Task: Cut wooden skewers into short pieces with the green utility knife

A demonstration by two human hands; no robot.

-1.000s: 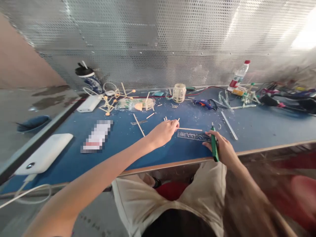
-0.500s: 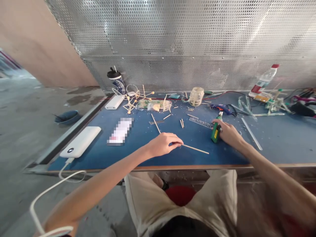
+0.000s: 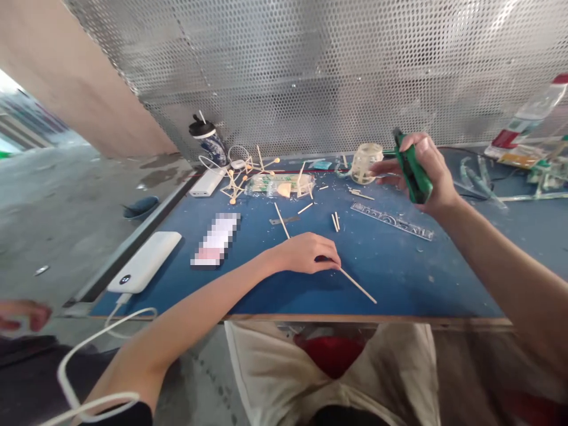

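My left hand [image 3: 310,253] rests low over the blue table, fingers pinched on a thin wooden stick [image 3: 358,286] whose free end points toward the front edge. Another thin stick [image 3: 281,219] reaches out from behind that hand, across a small flat metal strip [image 3: 290,220]. Raised above the table at the right, my right hand [image 3: 432,168] grips a green utility knife [image 3: 415,171] in the palm, with some fingers stretched out leftward near a clear jar [image 3: 367,155]. Short cut sticks [image 3: 335,222] and a clear ruler [image 3: 393,220] lie between the hands.
Stick models with round joints [image 3: 235,183] stand at the back left, beside a packet of sticks [image 3: 261,184] and a tumbler [image 3: 208,139]. A phone [image 3: 217,239] and a power bank [image 3: 146,260] lie left. Another person's hand [image 3: 24,313] shows at the left edge.
My right hand has lifted the utility knife off the table area, up and away, uncovering the ruler. My left hand keeps its stick, now angled more steeply. Another person's hand has appeared at left.
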